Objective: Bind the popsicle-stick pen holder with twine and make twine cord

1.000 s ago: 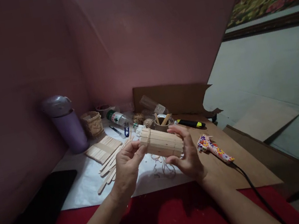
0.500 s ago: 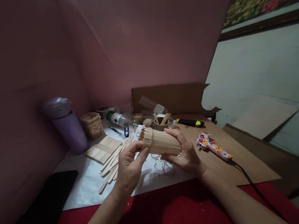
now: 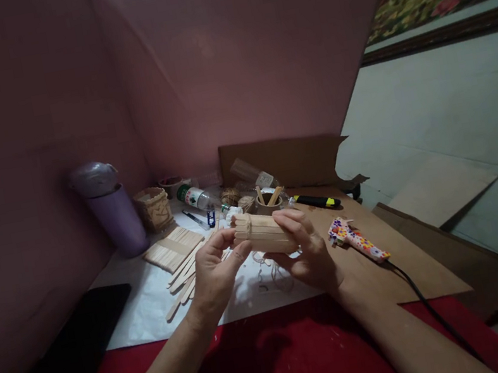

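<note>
Between my two hands, above the table, I hold a cylinder of wooden craft sticks (image 3: pixel 267 233) on its side, with twine (image 3: pixel 249 227) wound around its left end. My left hand (image 3: pixel 218 269) pinches that end between thumb and fingers. Around the other end wrap the fingers and thumb of my right hand (image 3: pixel 308 250). Thin loose string (image 3: pixel 277 275) lies on the white sheet below. Left of my left hand are loose craft sticks (image 3: pixel 183 278) and a banded bundle of sticks (image 3: pixel 174 248).
A flowered glue gun (image 3: pixel 357 241) with a black cord lies on cardboard (image 3: pixel 418 272) at right. Behind are a utility knife (image 3: pixel 316 201), a plastic bottle (image 3: pixel 197 197), twine balls (image 3: pixel 230 197) and a stick-filled cup (image 3: pixel 270 203). A purple tumbler (image 3: pixel 120 219) stands left.
The stick cylinder has turned a little in my hands, and its right end sits slightly further left. My right fingers have shifted further over its top.
</note>
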`<state>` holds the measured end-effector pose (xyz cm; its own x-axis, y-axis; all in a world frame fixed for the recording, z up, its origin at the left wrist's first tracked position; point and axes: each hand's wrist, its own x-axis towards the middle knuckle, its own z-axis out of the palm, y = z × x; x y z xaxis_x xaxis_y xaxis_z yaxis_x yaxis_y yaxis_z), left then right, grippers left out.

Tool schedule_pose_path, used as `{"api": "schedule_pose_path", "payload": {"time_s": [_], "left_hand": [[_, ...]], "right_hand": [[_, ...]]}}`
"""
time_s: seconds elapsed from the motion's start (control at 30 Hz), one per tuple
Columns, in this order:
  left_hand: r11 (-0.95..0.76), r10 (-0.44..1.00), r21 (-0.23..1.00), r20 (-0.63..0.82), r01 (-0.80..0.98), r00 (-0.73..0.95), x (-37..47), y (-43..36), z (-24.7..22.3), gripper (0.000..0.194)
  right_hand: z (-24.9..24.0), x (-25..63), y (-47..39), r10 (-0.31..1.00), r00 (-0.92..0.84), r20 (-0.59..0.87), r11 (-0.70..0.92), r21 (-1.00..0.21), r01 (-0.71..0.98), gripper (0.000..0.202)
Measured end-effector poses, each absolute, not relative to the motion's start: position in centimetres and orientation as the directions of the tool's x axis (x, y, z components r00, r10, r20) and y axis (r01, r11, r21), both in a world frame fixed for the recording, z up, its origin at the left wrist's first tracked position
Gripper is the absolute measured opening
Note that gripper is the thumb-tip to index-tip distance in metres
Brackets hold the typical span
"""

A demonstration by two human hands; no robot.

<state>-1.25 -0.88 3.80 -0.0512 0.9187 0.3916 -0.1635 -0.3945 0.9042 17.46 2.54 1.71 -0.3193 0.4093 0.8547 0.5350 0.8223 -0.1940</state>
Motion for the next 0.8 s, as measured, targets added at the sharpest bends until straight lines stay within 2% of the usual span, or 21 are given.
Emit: {"api": "schedule_pose_path", "payload": {"time_s": [0.1, 0.33, 0.53, 0.8], "left_hand": [[-0.376, 0.926, 0.913, 0.374, -0.16, -0.049, -1.3, -0.8, 3.8, 0.013], [-0.403, 0.915, 0.903, 0.398, -0.152, -0.061, -1.1, -0.6, 3.5, 0.014], [-0.355, 0.935, 0.923, 0.349, -0.151, -0.068, -0.9, -0.7, 3.5, 0.016], [-0.386, 0.923, 0.915, 0.381, -0.117, -0.058, -1.0, -0.2, 2.7, 0.016]], "right_hand": [[1.6, 17.4, 2.6, 0.386, -0.342, 0.857, 0.829, -0.159, 0.537, 0.067], [1.3, 17.4, 2.9, 0.423, -0.326, 0.845, 0.812, -0.194, 0.551, 0.07], [1.3, 17.4, 2.8, 0.348, -0.339, 0.874, 0.813, -0.101, 0.574, 0.064], [0.8, 16.8, 2.7, 0.31, -0.312, 0.898, 0.789, -0.06, 0.611, 0.06]]}}
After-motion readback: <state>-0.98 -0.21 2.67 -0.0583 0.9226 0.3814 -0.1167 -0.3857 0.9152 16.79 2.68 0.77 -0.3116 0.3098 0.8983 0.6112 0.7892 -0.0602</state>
